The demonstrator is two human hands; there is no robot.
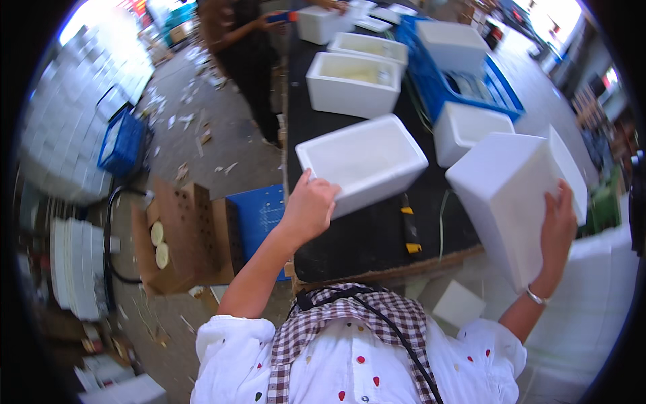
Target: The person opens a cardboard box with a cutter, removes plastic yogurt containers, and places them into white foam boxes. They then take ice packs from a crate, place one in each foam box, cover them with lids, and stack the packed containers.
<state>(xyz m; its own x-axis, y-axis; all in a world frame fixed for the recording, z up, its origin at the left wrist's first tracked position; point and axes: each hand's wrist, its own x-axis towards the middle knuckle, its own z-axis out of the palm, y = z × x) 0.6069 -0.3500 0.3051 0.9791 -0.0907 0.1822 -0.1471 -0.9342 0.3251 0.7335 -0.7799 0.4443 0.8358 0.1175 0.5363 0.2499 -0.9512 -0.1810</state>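
My left hand grips the near left corner of an open white foam box, which stands at a slant on the black tabletop. My right hand holds a second white foam box, tipped on end at the table's right edge. Behind that box leans a flat white foam piece, partly hidden. A small open foam box stands just beyond. Between the two held boxes lies a black and yellow utility knife, beside a thin pale green strap.
Further up the table are open foam boxes and a blue plastic crate bearing another foam box. A co-worker stands at the far left side. A cardboard carton and scraps lie left; foam boxes are stacked right.
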